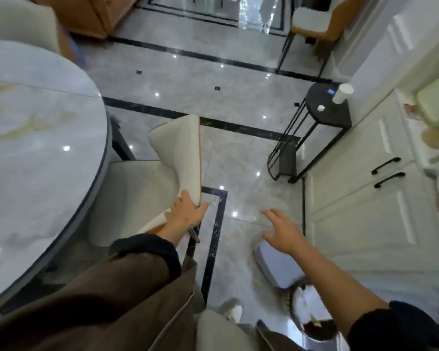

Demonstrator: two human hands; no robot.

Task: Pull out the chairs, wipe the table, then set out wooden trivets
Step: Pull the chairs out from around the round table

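Two hands: both are seen from above, one on a chair (180,153) and one in the air.
Left fingers (184,198): they are curled over the top edge of the cream backrest, and the thumb is spread against its outer face.
Left hand (185,211): the backrest is gripped near its corner; a brown sleeve (127,287) with a dark cuff is worn on that arm.
Right fingers (269,212): they are held straight and spread, and nothing is held in them.
Right hand (281,231): it is held palm down in the air, above the floor (188,84) and just over the pale lid of a bin (276,264); no contact can be made out.
Chair: its seat is turned towards the table, with the front of the seat tucked under the rim and the backrest on the side away from it.
Tabletop (36,148): a round, pale marbled slab with a dark rim is seen at the left, with ceiling lights reflected in it.
Floor: glossy grey tiles are crossed by black border lines.
Side stand (325,115): a black wire-legged stand is placed against the white cabinet (365,198), and a paper cup (342,93) is stood upright on it.
Second chair (312,21): an orange-backed seat with a white cushion is set well apart, at the far right.
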